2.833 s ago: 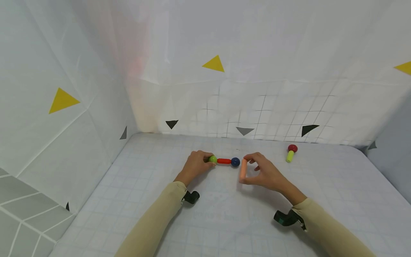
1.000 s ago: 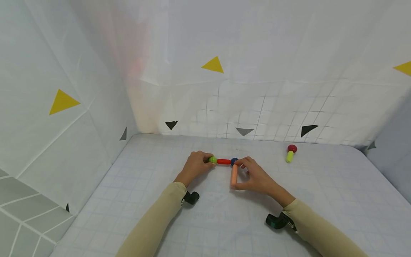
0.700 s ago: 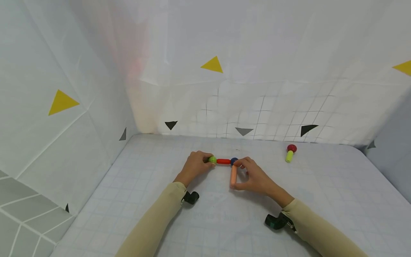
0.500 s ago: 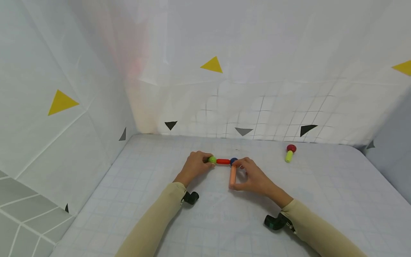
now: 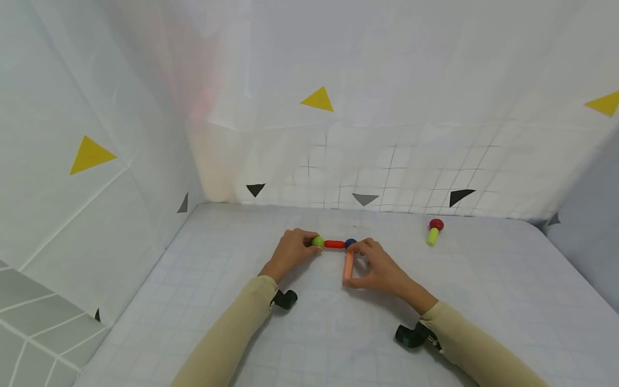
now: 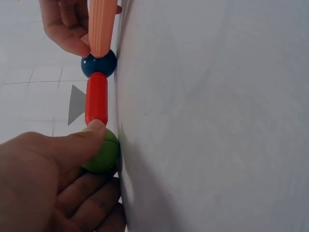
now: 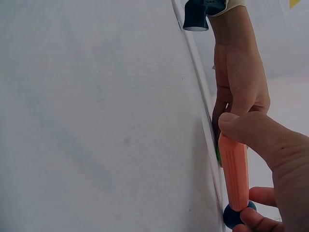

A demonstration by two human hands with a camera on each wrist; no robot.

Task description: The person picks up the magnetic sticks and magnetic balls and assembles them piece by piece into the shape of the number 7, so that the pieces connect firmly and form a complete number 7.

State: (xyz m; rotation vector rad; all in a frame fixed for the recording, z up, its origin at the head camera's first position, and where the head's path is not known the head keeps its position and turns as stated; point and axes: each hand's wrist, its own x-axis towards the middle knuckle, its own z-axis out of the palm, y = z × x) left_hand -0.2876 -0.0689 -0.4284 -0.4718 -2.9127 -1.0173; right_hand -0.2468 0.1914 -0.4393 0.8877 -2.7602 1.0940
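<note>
Head view: you work on the tabletop (image 5: 309, 349), toward its back edge.
Left hand (image 5: 291, 251): your fingers are clamped on the green ball (image 5: 317, 242), thumb tip reaching the end of the red rod (image 5: 334, 244).
Red rod: links the green ball to the blue ball (image 6: 100, 65), roughly parallel to the back edge.
Right hand (image 5: 384, 269): your fingers pinch the orange rod (image 5: 348, 267) by its 2 ends; its far end sits against the blue ball.
Back right corner: toward it, near the back edge, a maroon ball (image 5: 436, 224) and lime rod (image 5: 432, 237) lie joined, well apart from you.
</note>
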